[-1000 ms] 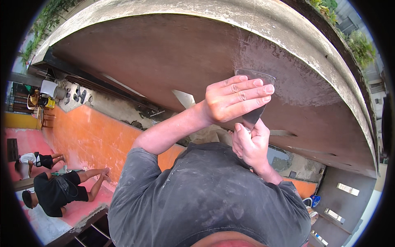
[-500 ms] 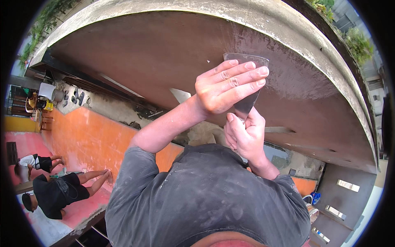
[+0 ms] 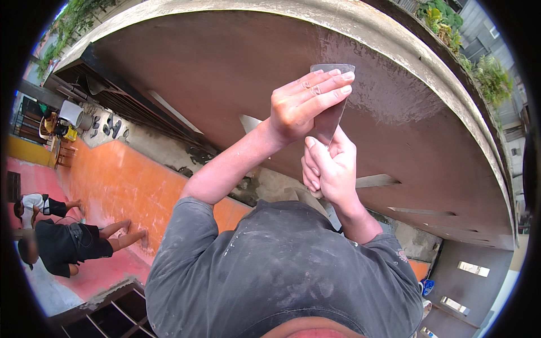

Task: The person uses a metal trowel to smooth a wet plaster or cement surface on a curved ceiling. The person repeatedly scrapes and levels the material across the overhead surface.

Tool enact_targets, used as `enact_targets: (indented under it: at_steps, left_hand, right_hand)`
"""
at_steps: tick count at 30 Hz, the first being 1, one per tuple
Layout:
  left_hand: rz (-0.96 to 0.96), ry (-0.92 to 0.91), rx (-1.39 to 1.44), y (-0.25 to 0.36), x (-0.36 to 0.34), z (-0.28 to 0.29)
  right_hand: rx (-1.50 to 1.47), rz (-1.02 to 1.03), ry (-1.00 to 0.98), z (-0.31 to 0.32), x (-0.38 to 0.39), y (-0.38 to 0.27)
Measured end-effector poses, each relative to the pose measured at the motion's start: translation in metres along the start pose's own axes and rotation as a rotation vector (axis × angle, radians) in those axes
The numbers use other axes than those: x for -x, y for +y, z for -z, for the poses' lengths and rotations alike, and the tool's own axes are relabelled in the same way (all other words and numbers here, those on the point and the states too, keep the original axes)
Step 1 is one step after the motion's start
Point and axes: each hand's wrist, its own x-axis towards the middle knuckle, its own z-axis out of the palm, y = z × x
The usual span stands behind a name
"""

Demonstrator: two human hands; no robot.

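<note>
My left hand (image 3: 298, 107) lies with flat fingers across the back of a wide metal scraper blade (image 3: 329, 127), pressing near its front edge. Just below it, my right hand (image 3: 332, 172) is closed around the scraper's handle, thumb along the top. The blade is against the brown curved wall (image 3: 225, 73), beside a lighter, streaky grey patch (image 3: 400, 93) close under the pale rounded rim (image 3: 248, 8). Whatever is under the blade is hidden.
Two people (image 3: 76, 248) in dark shorts are low on the pink floor (image 3: 118, 265) at left, beside an orange floor (image 3: 129, 186). A dark metal grille, several sandals (image 3: 110, 127) and buckets sit along the wall's left. Plants (image 3: 487, 79) show beyond the rim.
Both my hands and the scraper have moved up the wall toward the rim and slightly left, keeping the same grip. The two people at left have shifted slightly in the picture.
</note>
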Motion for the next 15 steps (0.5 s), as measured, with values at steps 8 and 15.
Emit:
enact_targets:
  at_steps: [8,15]
  left_hand:
    - [0.172,-0.135,-0.189,0.045,0.056,0.025]
    - [0.418,-0.135,-0.285,0.116,0.098,0.034]
  right_hand:
    - [0.049,-0.138,-0.112,0.05,0.034,-0.002]
    - [0.042,-0.31,-0.238,0.082,0.096,0.003]
